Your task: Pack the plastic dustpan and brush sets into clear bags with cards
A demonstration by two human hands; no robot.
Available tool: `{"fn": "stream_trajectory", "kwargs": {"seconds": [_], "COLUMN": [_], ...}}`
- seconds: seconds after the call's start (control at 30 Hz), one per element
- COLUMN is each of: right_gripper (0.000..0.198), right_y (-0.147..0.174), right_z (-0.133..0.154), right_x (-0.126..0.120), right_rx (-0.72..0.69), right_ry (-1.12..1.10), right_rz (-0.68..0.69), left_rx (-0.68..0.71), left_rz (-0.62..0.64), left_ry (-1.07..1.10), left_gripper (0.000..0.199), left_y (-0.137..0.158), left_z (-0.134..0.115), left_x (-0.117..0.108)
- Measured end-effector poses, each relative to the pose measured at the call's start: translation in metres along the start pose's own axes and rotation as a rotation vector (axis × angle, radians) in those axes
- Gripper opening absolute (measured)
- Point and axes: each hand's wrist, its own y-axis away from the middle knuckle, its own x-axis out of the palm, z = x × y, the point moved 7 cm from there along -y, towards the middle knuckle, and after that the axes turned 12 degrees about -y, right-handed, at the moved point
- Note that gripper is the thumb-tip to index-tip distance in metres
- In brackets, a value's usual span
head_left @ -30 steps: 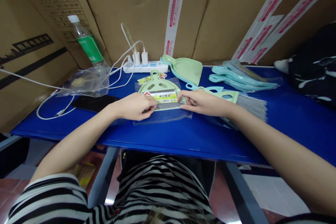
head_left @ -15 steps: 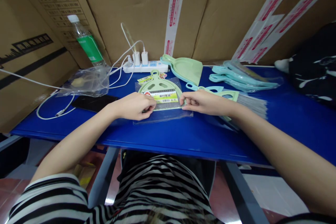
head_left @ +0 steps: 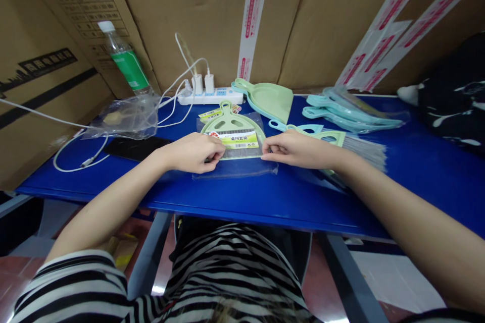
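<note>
A pale green dustpan [head_left: 221, 120] lies flat in a clear plastic bag [head_left: 238, 169], handle pointing away from me. Over its pan is a grey-bristled brush [head_left: 235, 153] with a yellow-green label [head_left: 242, 139]. My left hand [head_left: 199, 152] is closed at the bag's left side, its fingers curled down on the plastic. At the right front corner of the pan, my right hand [head_left: 286, 149] pinches the bag's edge between thumb and fingers. The exact grip of the left fingertips is hidden.
Beyond the bag stand unwrapped dustpans [head_left: 271, 100] and a white power strip [head_left: 227, 96]. Loose brushes [head_left: 364, 151] lie right, with wrapped blue dustpans [head_left: 352, 113] behind. Leftward are a black phone [head_left: 132, 148], crumpled plastic [head_left: 125, 118], a bottle [head_left: 129, 65] and a white cable [head_left: 71, 169].
My right hand's fingers have shifted slightly at the bag's right edge and closed more tightly together. The left hand and the bagged dustpan stay almost in place.
</note>
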Motion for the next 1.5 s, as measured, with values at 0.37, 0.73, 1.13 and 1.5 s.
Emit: {"fn": "stream_trajectory", "kwargs": {"seconds": [0.37,0.73,1.13,1.5], "right_gripper": [0.019,0.018,0.019,0.022], "right_y": [-0.004,-0.004,0.004,0.009], "right_z": [-0.008,-0.011,-0.012,-0.013], "right_x": [-0.003,-0.002,0.004,-0.001], "right_rx": [0.036,0.115,0.260,0.146], "right_ry": [0.051,-0.118,-0.208,-0.152], "right_rz": [-0.216,-0.124,0.008,0.044], "left_rx": [0.013,0.028,-0.006,0.039], "left_rz": [0.016,-0.021,-0.014,-0.004], "left_ry": [0.016,0.021,0.029,0.090], "left_gripper": [0.010,0.010,0.011,0.010], "left_y": [0.002,0.002,0.003,0.002], "left_z": [0.000,-0.001,0.002,-0.005], "left_x": [-0.001,-0.002,-0.001,-0.001]}}
